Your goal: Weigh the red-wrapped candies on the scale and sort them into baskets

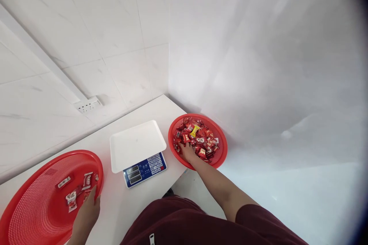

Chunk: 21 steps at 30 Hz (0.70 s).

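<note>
Your right hand [187,152] touches the heaped candies [202,138], right of the scale [138,147]; your left hand [87,211] is at the left basket [34,208]. Neither hand's grip is discernible.

On the white table [112,199] before me I see a scale [138,155] with a broad white tray [137,141] on top and, on the side nearer me, a blue panel [145,169] carrying number keys [155,163], one red key [162,168] and three dark display windows [133,174]. Beyond it I face a wall of pale, grey-veined tiles [115,15], where a white cable duct [43,57] slants down from my left to a white socket plate [87,105]. To my right a plain pale wall [230,46] meets the tiled one in a corner, and light floor [191,188] shows past the table's edge.
</note>
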{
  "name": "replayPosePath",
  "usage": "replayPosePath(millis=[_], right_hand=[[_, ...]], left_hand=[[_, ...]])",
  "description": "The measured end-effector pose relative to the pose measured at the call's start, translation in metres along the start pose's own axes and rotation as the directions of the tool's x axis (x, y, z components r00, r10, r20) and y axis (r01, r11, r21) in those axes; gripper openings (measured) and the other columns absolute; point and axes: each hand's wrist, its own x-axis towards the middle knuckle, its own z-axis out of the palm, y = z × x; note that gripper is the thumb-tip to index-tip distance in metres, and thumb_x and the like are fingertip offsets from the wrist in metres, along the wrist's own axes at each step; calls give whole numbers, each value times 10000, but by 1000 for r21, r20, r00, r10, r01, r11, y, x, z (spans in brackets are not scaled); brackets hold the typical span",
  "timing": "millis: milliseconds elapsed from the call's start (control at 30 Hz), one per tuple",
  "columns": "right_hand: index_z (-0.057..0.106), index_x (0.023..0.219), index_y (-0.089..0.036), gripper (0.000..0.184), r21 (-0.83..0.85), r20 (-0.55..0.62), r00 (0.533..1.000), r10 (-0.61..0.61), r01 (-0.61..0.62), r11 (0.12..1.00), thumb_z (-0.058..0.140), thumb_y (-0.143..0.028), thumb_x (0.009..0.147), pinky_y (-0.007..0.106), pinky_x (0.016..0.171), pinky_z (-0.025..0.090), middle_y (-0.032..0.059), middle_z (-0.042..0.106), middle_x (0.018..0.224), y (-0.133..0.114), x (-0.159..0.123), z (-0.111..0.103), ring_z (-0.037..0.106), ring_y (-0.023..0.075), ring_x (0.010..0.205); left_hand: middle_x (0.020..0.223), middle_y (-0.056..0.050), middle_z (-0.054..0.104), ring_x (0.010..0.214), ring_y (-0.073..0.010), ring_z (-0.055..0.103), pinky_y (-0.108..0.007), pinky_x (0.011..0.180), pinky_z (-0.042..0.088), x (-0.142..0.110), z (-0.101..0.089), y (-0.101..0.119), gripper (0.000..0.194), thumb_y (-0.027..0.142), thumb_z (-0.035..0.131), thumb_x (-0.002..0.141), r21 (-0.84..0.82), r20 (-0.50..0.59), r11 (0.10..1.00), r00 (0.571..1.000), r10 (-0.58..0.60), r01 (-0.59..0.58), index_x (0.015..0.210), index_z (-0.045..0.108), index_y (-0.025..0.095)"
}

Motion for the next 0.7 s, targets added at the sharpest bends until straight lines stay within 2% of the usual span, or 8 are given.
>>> replayPosePath(millis=[100, 233, 300, 400, 500, 600, 633, 700], right_hand=[[480, 1299, -244, 580, 138, -70, 997, 22, -13, 990, 564, -153, 732, 394, 933, 352, 154, 481, 1272, 3, 6, 0, 487, 310, 1145], [598, 1096, -182, 427, 373, -120, 989, 84, -33, 927, 494, -88, 692, 334, 835, 422, 91, 647, 970, 16, 11, -4, 599, 235, 933], [602, 1021, -160, 355, 506, -146, 980, 132, -41, 861, 460, -122, 697, 313, 755, 458, 80, 660, 910, 24, 11, -10, 618, 214, 846], [565, 1014, -164, 331, 688, -168, 967, 189, -23, 725, 417, -204, 721, 286, 644, 483, 72, 661, 918, 32, 7, -21, 629, 185, 758], [530, 1021, -189, 328, 804, -161, 965, 208, 6, 595, 407, -272, 729, 271, 568, 485, 51, 659, 872, 24, 3, -34, 625, 165, 683], [532, 954, -217, 279, 905, -151, 978, 144, 78, 419, 491, -313, 696, 251, 543, 482, 16, 650, 810, -10, -4, -44, 608, 147, 650], [536, 926, -219, 269, 939, -147, 985, 96, 108, 328, 534, -310, 673, 247, 547, 483, 8, 646, 797, -27, -9, -45, 601, 143, 651], [543, 884, -209, 266, 977, -127, 991, -30, 131, 169, 598, -280, 633, 247, 573, 488, -1, 640, 783, -65, -21, -44, 594, 137, 668]], left_hand=[[1353, -246, 457, 1249, -354, 447, -485, 1000, 378, -8, -1, 2, 597, 345, 232, 871, -4, -8, 1000, 1000, 21, -21, 1373, 327, 36], [1379, -259, 408, 1287, -386, 378, -525, 959, 405, -21, -5, 6, 635, 390, 238, 872, -17, -107, 997, 992, 74, -76, 1402, 242, 41], [1409, -224, 381, 1309, -376, 346, -522, 953, 417, -28, -10, 10, 631, 409, 239, 872, -15, -159, 996, 984, 82, -86, 1414, 232, 87], [1416, -176, 383, 1332, -338, 320, -501, 994, 397, -33, -14, 20, 594, 412, 253, 871, -36, -237, 988, 962, 135, -147, 1399, 277, 141], [1392, -147, 417, 1335, -300, 320, -481, 1059, 337, -36, -7, 39, 541, 403, 306, 865, -129, -266, 959, 940, 211, -252, 1351, 353, 170], [1369, -120, 450, 1278, -266, 405, -450, 1063, 348, -44, 5, 76, 513, 399, 414, 840, -390, -151, 867, 950, 274, -311, 1314, 388, 205], [1343, -119, 472, 1228, -254, 461, -438, 1033, 385, -49, 9, 91, 524, 400, 449, 830, -521, -77, 804, 954, 290, -286, 1315, 382, 212], [1301, -125, 496, 1137, -234, 538, -416, 965, 448, -58, 12, 125, 598, 412, 525, 808, -764, 124, 635, 941, 316, -113, 1343, 329, 231]])
